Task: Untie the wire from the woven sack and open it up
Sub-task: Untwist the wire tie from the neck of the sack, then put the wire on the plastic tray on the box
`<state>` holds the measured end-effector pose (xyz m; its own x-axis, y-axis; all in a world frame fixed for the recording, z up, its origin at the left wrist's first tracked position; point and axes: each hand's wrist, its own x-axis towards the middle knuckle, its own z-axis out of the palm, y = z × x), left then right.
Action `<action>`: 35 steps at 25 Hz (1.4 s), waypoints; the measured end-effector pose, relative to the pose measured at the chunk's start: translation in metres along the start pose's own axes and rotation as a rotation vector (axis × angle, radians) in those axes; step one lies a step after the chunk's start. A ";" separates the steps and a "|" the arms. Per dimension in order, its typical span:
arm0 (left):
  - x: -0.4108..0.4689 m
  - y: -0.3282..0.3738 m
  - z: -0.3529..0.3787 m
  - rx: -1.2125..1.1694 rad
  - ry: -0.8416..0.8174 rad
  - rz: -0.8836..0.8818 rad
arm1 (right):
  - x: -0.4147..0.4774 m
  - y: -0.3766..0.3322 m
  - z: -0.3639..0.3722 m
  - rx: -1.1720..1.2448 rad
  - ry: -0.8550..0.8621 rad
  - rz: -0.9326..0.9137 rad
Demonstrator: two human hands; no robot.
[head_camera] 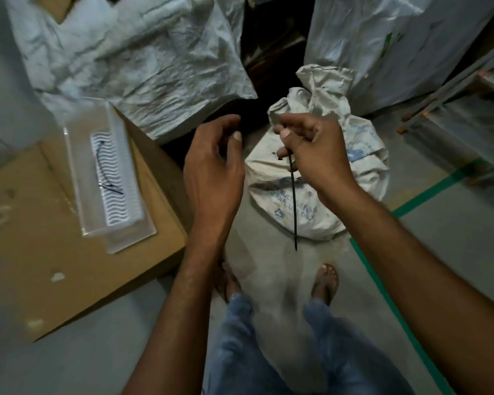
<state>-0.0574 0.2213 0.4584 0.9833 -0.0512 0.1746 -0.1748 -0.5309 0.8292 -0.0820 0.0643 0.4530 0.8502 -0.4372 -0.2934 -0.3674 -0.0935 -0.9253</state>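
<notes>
Grey floor, woven sack [320,178], right hand [314,149] pinching black wire [293,201], left hand [211,172] loosely curled, empty

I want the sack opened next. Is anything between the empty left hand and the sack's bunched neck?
Nothing visible blocks it. The left hand hovers empty, just left of the woven sack, with open air across to the bunched neck. The right hand holds the black wire over the sack.

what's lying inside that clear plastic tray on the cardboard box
Inside the clear tray on the cardboard box lie a white wavy-patterned insert and thin black wires on it. Anything beneath the insert is hidden.
</notes>
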 end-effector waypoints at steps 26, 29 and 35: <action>0.091 -0.209 -0.233 -0.022 0.149 -0.340 | 0.043 -0.062 0.366 -0.183 -0.225 -0.049; 0.091 -0.214 -0.231 -0.016 0.141 -0.356 | 0.046 -0.054 0.375 -0.299 -0.283 -0.081; 0.090 -0.213 -0.228 -0.020 0.143 -0.369 | 0.040 -0.064 0.354 -0.718 -0.220 -0.308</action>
<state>0.0570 0.5222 0.4185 0.9636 0.2590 -0.0664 0.1870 -0.4752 0.8598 0.1096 0.3697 0.4155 0.9799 -0.1193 -0.1601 -0.1935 -0.7650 -0.6142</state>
